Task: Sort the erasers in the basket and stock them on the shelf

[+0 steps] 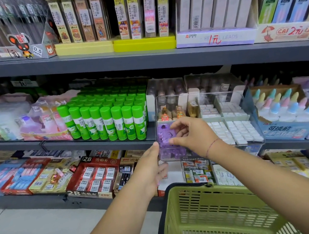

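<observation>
A clear plastic storage box (pixel 224 96) stands at the front of the middle shelf, divided into compartments. Its front left compartment holds purple erasers (pixel 163 137); white erasers (pixel 235 131) fill the right compartments. My right hand (pixel 191 134) reaches into the purple compartment with its fingers curled round a purple eraser. My left hand (pixel 149 167) grips the box's front left corner, thumb on the outer wall and fingers below. The green basket (pixel 217 215) hangs at the lower right; its inside is mostly out of view.
Green glue sticks (pixel 108 119) stand in rows left of the box. Pastel correction bottles (pixel 285 103) sit to its right. Boxed erasers (pixel 95 178) line the bottom shelf. Pencil-lead packs (pixel 139 13) fill the top shelf. Grey floor (pixel 47 233) lies at lower left.
</observation>
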Available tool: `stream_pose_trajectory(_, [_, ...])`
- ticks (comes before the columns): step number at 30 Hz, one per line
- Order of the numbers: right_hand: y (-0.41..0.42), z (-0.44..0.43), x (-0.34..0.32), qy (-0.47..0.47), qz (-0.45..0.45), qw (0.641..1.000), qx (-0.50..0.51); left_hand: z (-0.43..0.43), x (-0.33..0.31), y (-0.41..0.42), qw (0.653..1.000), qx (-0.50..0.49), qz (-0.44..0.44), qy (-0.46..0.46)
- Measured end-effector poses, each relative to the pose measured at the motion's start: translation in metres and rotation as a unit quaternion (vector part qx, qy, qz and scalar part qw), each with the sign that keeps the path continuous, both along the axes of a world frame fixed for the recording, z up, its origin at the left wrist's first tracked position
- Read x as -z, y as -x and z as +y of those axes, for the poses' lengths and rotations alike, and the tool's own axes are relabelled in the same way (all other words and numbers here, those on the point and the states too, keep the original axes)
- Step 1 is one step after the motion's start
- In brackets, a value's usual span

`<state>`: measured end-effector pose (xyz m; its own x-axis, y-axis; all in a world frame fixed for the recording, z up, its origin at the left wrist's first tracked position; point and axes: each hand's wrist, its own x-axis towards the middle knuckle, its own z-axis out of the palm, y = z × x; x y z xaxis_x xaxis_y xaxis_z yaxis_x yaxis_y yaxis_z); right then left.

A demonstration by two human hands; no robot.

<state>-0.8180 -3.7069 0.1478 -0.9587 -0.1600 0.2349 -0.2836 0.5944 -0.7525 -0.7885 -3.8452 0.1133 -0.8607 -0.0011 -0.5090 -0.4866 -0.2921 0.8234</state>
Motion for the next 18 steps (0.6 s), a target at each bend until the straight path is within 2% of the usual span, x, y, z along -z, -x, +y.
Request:
stream_pose_trajectory(2, [0.003, -0.005, 0.003, -0.052, 0.02, 0.998, 0.001, 0.0, 0.004, 0.003, 0.998, -0.013, -0.005, -0.064])
stream_pose_trajectory(5, [0.005, -0.011, 0.008, -0.096, 0.052, 0.994, 0.012, 0.0, 0.005, 0.004, 0.995, -0.025, -0.001, -0.098])
stream_pose_trajectory(11, [0.005, -0.014, 0.013, -0.104, 0.045, 0.992, 0.051, 0.001, 0.007, 0.005, 0.993, -0.044, 0.0, -0.106])
stream_pose_trajectory(18, [0.003, -0.013, 0.014, -0.085, 0.021, 0.995, 0.045, 0.001, 0.009, 0.008, 0.994, -0.04, 0.004, -0.107])
